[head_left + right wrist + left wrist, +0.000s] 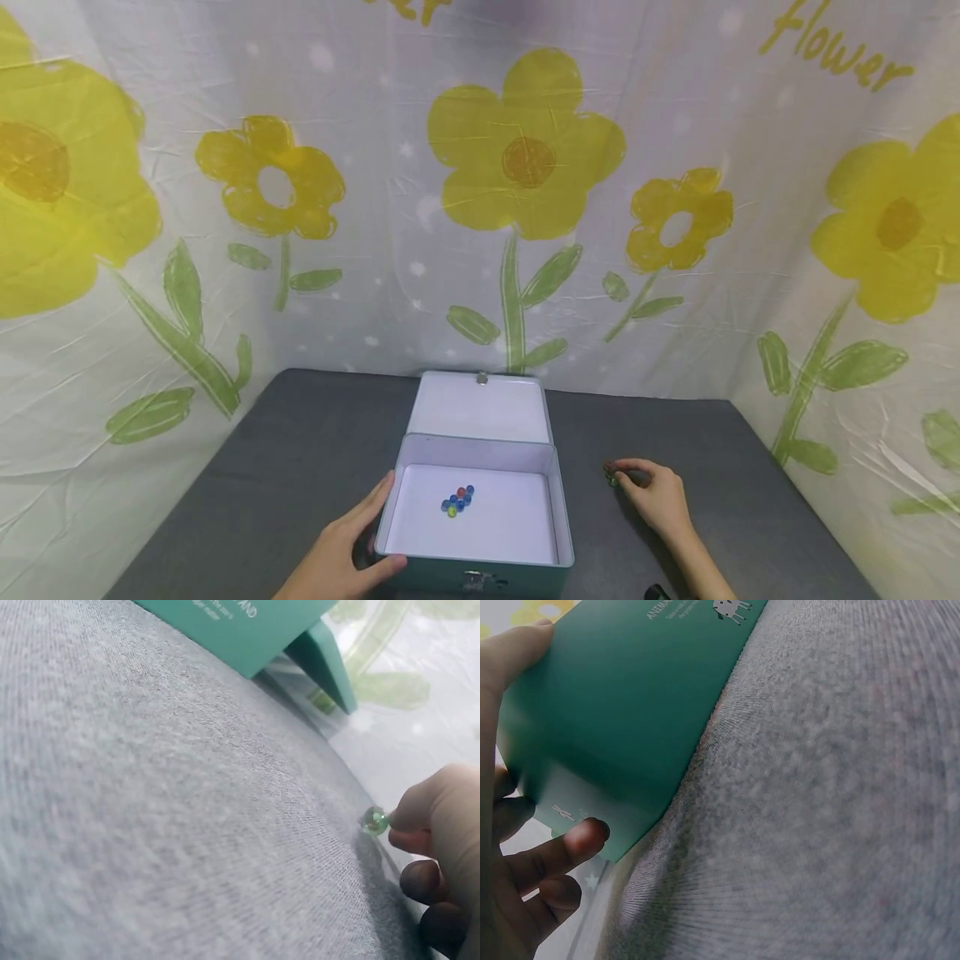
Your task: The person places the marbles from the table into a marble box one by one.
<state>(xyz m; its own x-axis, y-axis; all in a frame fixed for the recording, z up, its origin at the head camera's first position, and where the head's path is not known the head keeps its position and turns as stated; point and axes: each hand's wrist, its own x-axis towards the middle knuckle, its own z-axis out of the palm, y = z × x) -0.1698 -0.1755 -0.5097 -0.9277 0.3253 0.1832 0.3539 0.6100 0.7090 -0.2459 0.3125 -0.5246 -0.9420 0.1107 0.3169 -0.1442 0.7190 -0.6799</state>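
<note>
A green tin box (480,575) with a white inside stands open on the table, its lid (480,408) tipped back. Several marbles lie together on the box floor: blue ones (469,490), a red one (461,492) and a yellow-green one (452,512). My left hand (341,542) grips the box's near left corner, thumb on the front and fingers along the left side. Out to the right of the box, my right hand (656,496) pinches a clear green marble (375,820) between thumb and fingertips, low over the table. A reddish spot (608,467) shows beside those fingertips.
The dark grey cloth-covered table (330,433) reaches back to a white curtain (375,292) printed with yellow flowers, which also hangs along both sides. A small black object (656,592) lies at the near edge, by the right forearm.
</note>
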